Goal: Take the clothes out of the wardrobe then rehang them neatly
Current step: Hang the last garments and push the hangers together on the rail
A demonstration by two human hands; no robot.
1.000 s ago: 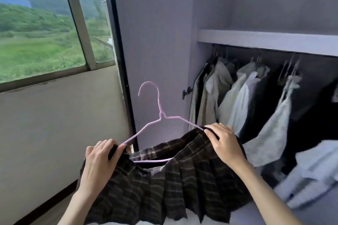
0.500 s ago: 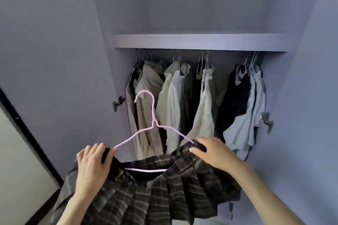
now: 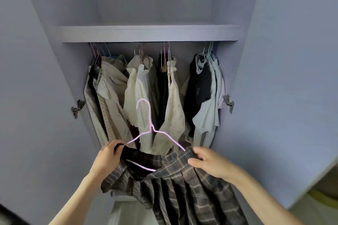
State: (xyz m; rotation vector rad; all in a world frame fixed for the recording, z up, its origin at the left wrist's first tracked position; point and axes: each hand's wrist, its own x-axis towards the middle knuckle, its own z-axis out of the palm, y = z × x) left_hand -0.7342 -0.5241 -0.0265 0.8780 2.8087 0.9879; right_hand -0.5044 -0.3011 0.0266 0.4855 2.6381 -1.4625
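Before the wardrobe [image 3: 54, 97], plaid skirt [image 3: 182, 184] on hanger [image 3: 150, 129], waistband pinched by both hands' fingers [image 3: 113, 147]

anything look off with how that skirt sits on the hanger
Yes: the dark plaid pleated skirt sits unevenly on the pink wire hanger; its waistband bunches under the left hand and sags open over the bottom bar.

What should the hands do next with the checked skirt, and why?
Probably lift it so the pink hanger hooks over the rail, likely in a gap between clothes. The left hand and right hand each grip an end of the checked skirt, already on the hanger, its hook free below the hanging clothes.
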